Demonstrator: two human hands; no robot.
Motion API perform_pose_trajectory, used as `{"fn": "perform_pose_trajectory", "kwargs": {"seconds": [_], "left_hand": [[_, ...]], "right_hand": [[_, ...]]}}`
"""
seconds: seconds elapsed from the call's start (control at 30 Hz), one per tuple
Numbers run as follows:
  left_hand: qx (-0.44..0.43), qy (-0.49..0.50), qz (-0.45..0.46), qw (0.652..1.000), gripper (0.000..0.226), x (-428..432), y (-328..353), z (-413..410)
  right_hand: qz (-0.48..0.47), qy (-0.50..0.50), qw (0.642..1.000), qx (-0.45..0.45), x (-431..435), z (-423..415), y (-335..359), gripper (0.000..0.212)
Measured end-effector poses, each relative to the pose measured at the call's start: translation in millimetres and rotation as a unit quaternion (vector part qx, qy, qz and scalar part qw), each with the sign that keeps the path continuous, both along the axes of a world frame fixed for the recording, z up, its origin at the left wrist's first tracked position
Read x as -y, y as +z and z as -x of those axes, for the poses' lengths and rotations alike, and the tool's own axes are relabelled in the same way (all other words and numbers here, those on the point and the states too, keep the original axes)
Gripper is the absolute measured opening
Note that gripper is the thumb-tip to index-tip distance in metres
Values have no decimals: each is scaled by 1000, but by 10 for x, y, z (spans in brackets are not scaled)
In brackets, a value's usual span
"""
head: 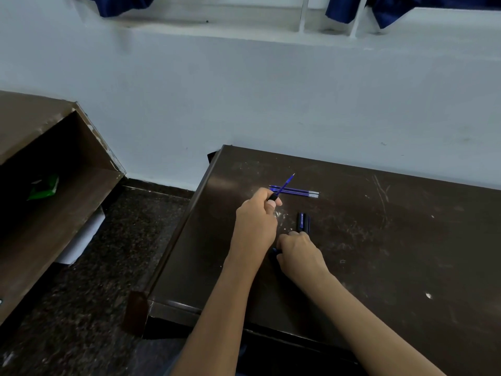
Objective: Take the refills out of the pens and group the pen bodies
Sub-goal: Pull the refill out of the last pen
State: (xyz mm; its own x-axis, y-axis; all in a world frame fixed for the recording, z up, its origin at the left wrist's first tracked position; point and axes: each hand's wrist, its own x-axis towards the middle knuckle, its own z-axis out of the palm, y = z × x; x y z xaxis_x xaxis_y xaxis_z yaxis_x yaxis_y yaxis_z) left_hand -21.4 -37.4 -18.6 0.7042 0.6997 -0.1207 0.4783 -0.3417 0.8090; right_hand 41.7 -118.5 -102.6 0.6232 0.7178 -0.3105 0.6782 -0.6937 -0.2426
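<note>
My left hand [256,219] grips a black pen piece with a blue refill [285,185] sticking up and away from it, tip toward the wall. Beyond it, several loose blue refills [301,191] lie side by side on the dark brown table [393,253]. Pen bodies [303,221], black and purple, lie together on the table just right of my left hand. My right hand [299,255] is curled over a dark pen part at the near end of those bodies; what it holds is mostly hidden.
The table's left edge [184,229] drops to a dark speckled floor [108,267]. A brown shelf unit [54,172] with a green wrapper [44,187] inside stands at the left. A white wall [271,90] is right behind the table.
</note>
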Motion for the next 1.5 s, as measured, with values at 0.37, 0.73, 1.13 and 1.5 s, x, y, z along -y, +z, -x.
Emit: {"fn": "perform_pose_trajectory", "kwargs": {"seconds": [0.37, 0.73, 1.13, 1.5], "left_hand": [[-28, -7, 2, 1000, 20, -32, -35, 20], [-31, -9, -11, 999, 25, -32, -28, 32], [-34, -31, 6, 999, 25, -25, -87, 25], [-23, -73, -3, 997, 25, -67, -118, 27]], "right_hand": [[-103, -23, 994, -11, -14, -35, 48, 23], [-594, -334, 576, -452, 116, -503, 642, 9], [-579, -319, 592, -461, 133, -466, 701, 5], [-556, -320, 629, -439, 143, -493, 692, 5]]}}
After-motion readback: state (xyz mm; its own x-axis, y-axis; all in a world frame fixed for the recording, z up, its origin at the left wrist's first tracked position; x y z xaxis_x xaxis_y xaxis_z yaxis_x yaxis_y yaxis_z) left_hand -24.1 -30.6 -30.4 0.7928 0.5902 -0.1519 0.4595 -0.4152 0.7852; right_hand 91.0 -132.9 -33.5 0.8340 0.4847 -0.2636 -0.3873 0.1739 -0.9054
